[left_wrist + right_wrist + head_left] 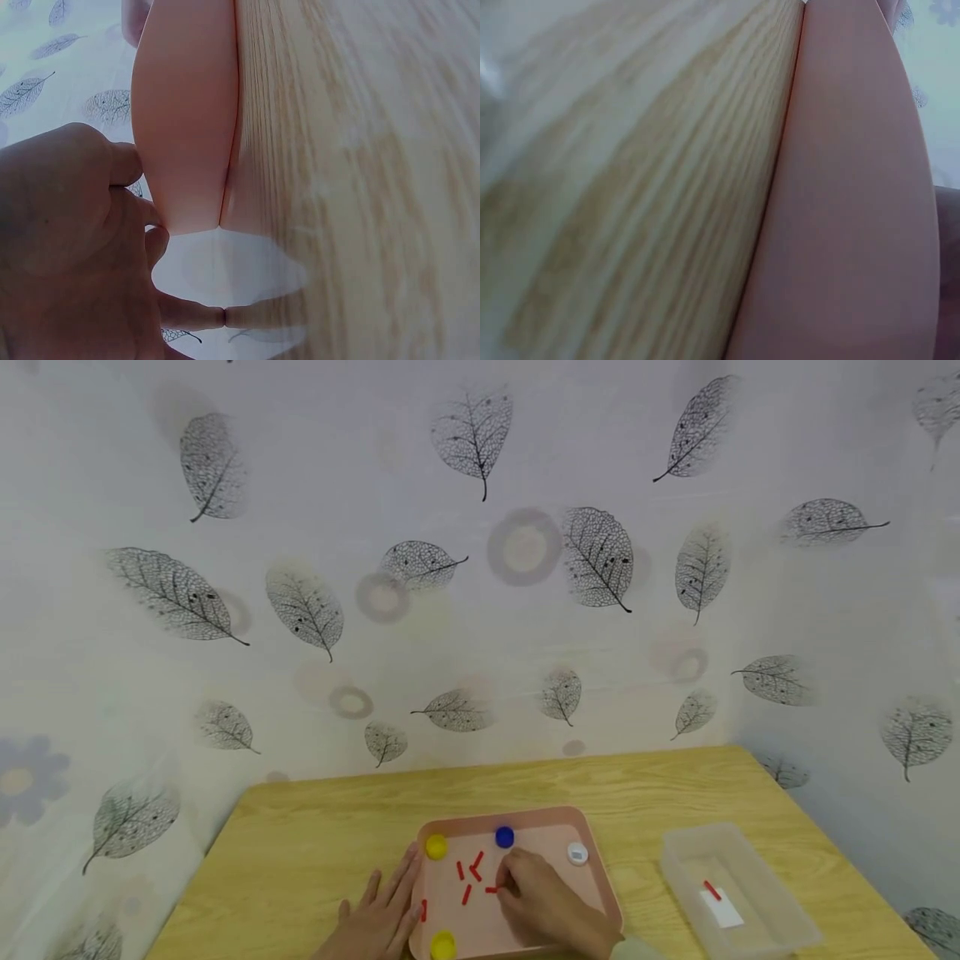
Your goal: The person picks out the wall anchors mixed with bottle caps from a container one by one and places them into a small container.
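My left hand [378, 910] rests with straight, spread fingers at the left rim of a pink tray [536, 821]. In the left wrist view, that hand [67, 232] touches the tray's outer wall [187, 112]. Over the tray, my right hand [536, 893] has curled fingers and pinches the end of a short red stick [491, 890]; its fingertips are partly hidden. Left of it lie several more red sticks [467, 894], and another red stick [423, 910] is at the left wall. The right wrist view shows mostly the tray's outer wall [847, 187].
Inside the tray are yellow round pieces [436, 847] at the left corners, a blue one [505, 837] at the back and a white one [577, 853] at the right. A translucent bin [776, 893] to the right holds a white card [724, 910] and a red stick [712, 891].
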`<state>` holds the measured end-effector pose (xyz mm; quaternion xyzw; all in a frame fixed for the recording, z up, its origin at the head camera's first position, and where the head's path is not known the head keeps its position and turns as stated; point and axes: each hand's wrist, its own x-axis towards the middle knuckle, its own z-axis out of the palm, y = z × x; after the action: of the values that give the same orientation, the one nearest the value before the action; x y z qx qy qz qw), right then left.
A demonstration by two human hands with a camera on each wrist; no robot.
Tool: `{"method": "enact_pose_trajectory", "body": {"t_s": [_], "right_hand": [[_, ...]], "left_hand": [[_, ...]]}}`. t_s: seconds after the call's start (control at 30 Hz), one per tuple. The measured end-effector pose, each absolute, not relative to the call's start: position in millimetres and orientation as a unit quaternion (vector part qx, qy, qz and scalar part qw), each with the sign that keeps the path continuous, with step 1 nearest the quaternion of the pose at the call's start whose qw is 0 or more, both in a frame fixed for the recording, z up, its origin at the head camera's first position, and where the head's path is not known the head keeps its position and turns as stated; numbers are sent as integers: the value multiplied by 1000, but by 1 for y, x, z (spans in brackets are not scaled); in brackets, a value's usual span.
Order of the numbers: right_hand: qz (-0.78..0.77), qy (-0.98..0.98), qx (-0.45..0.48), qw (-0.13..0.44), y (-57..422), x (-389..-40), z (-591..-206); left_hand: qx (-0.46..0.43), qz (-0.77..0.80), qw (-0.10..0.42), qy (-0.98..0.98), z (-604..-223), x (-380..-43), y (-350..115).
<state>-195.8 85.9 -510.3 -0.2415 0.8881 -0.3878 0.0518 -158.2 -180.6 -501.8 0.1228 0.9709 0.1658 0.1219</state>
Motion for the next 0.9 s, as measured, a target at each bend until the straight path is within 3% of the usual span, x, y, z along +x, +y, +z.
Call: {"method": "enact_pose_trajectory", "body": {"t_s": [0.37,0.67,0.9], "right_hand": [[-377,896,-227,66,86,-192,-506],[-368,900,-233,2,95,-181,-503],[-369,902,-222,-15,105,-174,-492]], "left_hand": [[136,163,125,969,-503,-158,-184],[138,183,117,966,-506,-159,-183],[137,166,100,971,-504,-158,-183]]}}
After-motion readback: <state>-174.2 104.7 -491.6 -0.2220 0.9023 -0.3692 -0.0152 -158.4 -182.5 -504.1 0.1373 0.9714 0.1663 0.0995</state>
